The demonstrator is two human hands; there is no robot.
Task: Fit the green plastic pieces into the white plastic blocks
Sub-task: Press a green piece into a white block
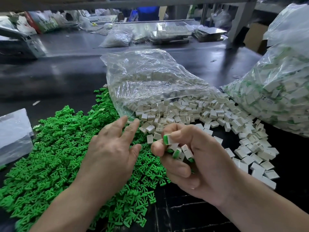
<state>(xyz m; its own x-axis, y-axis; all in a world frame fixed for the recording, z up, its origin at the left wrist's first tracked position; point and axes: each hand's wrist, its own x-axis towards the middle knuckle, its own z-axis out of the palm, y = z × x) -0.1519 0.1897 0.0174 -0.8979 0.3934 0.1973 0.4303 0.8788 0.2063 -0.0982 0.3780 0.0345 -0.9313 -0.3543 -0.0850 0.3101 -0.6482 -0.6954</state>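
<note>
Several small white plastic blocks with green plastic pieces fitted in their ends [177, 149] sit bunched in the right hand [200, 164], its fingers and thumb curled round them. The left hand [110, 156] hangs released, fingers spread, over the heap of loose green plastic pieces [50, 148] on the dark table [58, 72]. Just beyond both hands, loose white blocks [200, 111] spill from a crumpled clear plastic bag [147, 77], with a larger full clear bag of white and green parts [275, 91] at the right.

No text can be read. The big bag [275, 91] right of the white blocks [200, 113] carries a small printed label [263, 97], too blurred to make out. Coloured packets [40, 22] far behind and left of the white blocks show print, equally illegible.
</note>
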